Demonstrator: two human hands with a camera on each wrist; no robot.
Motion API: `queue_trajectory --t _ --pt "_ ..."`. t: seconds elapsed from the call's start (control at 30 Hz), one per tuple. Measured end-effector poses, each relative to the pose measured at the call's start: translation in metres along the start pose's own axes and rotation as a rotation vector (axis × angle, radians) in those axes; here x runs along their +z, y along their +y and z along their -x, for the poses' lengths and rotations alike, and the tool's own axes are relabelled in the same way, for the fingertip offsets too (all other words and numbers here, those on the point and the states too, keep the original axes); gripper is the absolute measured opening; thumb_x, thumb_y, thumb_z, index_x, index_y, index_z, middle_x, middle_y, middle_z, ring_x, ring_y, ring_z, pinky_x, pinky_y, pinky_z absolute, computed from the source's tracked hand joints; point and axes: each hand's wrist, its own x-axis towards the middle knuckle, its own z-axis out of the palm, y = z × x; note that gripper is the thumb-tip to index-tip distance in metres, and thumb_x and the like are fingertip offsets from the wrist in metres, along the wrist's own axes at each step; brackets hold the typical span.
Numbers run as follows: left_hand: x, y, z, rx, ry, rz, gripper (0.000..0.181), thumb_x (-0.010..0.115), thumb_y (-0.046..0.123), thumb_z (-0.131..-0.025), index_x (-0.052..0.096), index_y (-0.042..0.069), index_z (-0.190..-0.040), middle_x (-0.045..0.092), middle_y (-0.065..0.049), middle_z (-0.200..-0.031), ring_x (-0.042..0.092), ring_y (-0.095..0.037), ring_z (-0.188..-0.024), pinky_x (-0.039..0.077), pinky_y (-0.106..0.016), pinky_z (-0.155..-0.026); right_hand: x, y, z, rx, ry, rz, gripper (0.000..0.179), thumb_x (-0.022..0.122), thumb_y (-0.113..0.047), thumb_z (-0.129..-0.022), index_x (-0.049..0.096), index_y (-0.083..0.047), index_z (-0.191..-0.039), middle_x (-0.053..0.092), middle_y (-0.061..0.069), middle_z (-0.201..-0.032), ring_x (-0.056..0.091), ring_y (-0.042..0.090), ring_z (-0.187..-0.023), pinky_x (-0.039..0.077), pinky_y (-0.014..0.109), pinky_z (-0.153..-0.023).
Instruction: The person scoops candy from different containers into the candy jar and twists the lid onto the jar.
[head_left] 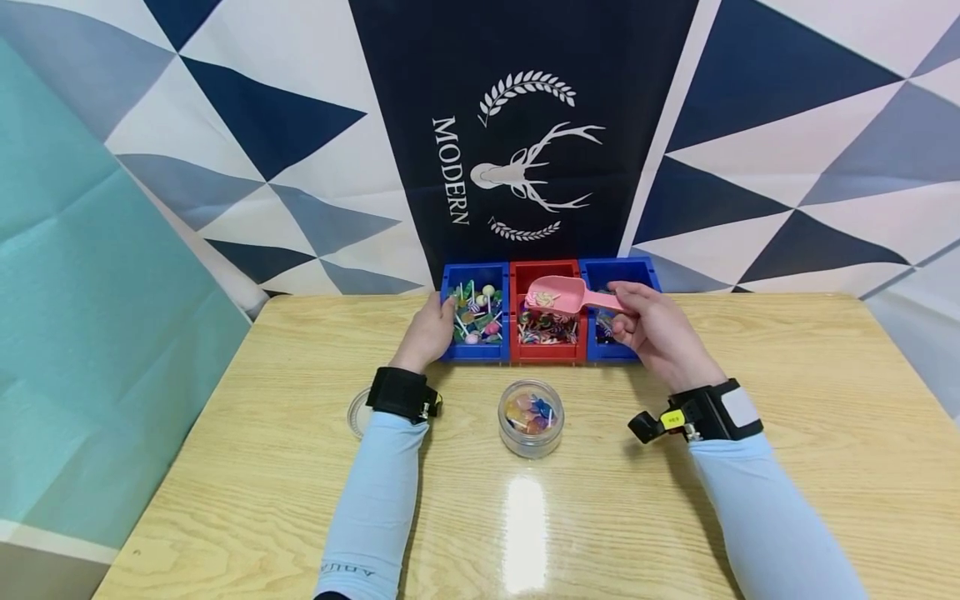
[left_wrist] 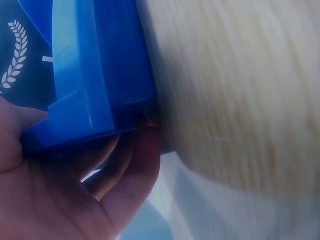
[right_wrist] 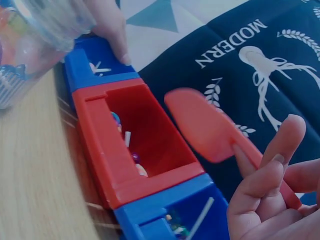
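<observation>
My right hand (head_left: pixel 660 333) holds a pink scoop (head_left: pixel 566 293) by its handle. The scoop is above the red bin (head_left: pixel 547 354), with small pale candy-like pieces in its bowl; assorted colourful pieces lie inside the bin. At the left end of the row, my left hand (head_left: pixel 426 335) grips the side of a blue bin (head_left: pixel 474 353) holding candies and lollipops. In the left wrist view, the fingers (left_wrist: pixel 135 175) curl under that bin's edge. A clear jar (head_left: pixel 531 447) containing colourful candies stands in front of the red bin.
Another blue bin (head_left: pixel 615 353) adjoins the red one on the right, with some pieces inside. Beside my left wrist, a clear round lid (head_left: pixel 357 414) lies partly hidden on the wooden table (head_left: pixel 247 467). A patterned cloth wall (head_left: pixel 315 142) rises right behind the bins.
</observation>
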Motion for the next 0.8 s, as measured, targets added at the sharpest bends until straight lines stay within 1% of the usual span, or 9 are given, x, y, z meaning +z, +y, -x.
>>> queue_trajectory --t 0.13,0.2,0.27,0.33,0.43,0.6,0.7,0.8 --pt "0.002 0.003 0.000 -0.006 -0.002 0.003 0.049 0.027 0.036 -0.111 0.037 0.001 -0.144 0.053 -0.020 -0.137 0.054 -0.031 -0.121 0.042 -0.050 -0.103 -0.003 -0.004 0.004 -0.032 -0.010 -0.015 0.030 0.049 -0.023 -0.106 0.047 -0.007 -0.131 0.061 0.003 -0.099 0.053 0.009 -0.060 0.049 0.020 -0.059" --pt "0.003 0.003 0.000 -0.009 0.000 0.002 0.049 0.028 0.036 -0.111 0.038 0.002 -0.144 0.054 -0.020 -0.136 0.054 -0.031 -0.121 0.043 -0.050 -0.103 -0.003 -0.005 0.005 -0.054 -0.026 -0.011 0.029 0.050 -0.023 -0.105 0.048 -0.006 -0.129 0.061 0.003 -0.097 0.053 0.009 -0.060 0.048 0.020 -0.058" --pt "0.003 0.003 0.000 -0.011 -0.001 0.002 0.048 0.027 0.036 -0.111 0.038 0.002 -0.144 0.053 -0.020 -0.136 0.054 -0.031 -0.121 0.043 -0.049 -0.103 -0.002 -0.006 0.006 -0.084 -0.049 0.011 0.028 0.052 -0.022 -0.105 0.050 -0.003 -0.126 0.062 0.003 -0.092 0.052 0.010 -0.059 0.048 0.020 -0.057" --pt "0.004 0.003 0.000 -0.009 -0.001 0.001 0.048 0.027 0.035 -0.111 0.038 0.002 -0.144 0.054 -0.020 -0.136 0.054 -0.031 -0.120 0.043 -0.049 -0.102 0.000 -0.006 0.008 -0.113 -0.073 0.067 0.028 0.052 -0.023 -0.105 0.051 -0.002 -0.123 0.063 0.003 -0.088 0.053 0.010 -0.059 0.049 0.019 -0.057" --pt "0.003 0.002 0.000 -0.005 -0.006 -0.003 0.048 0.027 0.035 -0.111 0.037 0.001 -0.144 0.053 -0.020 -0.137 0.054 -0.031 -0.122 0.042 -0.049 -0.103 0.005 -0.007 0.011 -0.141 -0.115 0.199 0.027 0.053 -0.025 -0.105 0.053 -0.002 -0.119 0.063 0.003 -0.085 0.055 0.011 -0.059 0.050 0.020 -0.059" --pt "0.001 0.001 0.000 -0.008 -0.010 -0.014 0.048 0.027 0.036 -0.111 0.038 0.001 -0.143 0.053 -0.021 -0.137 0.054 -0.032 -0.121 0.042 -0.049 -0.103 0.016 -0.006 0.013 -0.152 -0.190 0.491 0.031 0.051 -0.027 -0.106 0.052 -0.001 -0.121 0.062 0.004 -0.084 0.059 0.014 -0.060 0.053 0.026 -0.064" --pt "-0.001 0.001 0.000 -0.002 -0.009 -0.022 0.049 0.026 0.036 -0.111 0.038 0.001 -0.143 0.054 -0.021 -0.136 0.054 -0.032 -0.121 0.042 -0.049 -0.103 0.021 -0.007 0.015 -0.167 -0.235 0.653 0.034 0.050 -0.028 -0.106 0.053 0.000 -0.126 0.062 0.011 -0.086 0.061 0.018 -0.061 0.054 0.029 -0.066" --pt "-0.001 0.001 0.000 0.008 -0.009 -0.026 0.049 0.026 0.036 -0.111 0.037 0.001 -0.143 0.054 -0.021 -0.136 0.054 -0.032 -0.122 0.042 -0.049 -0.103 0.024 -0.010 0.020 -0.183 -0.267 0.760 0.035 0.051 -0.029 -0.106 0.054 -0.002 -0.128 0.063 0.019 -0.085 0.063 0.025 -0.064 0.054 0.032 -0.068"
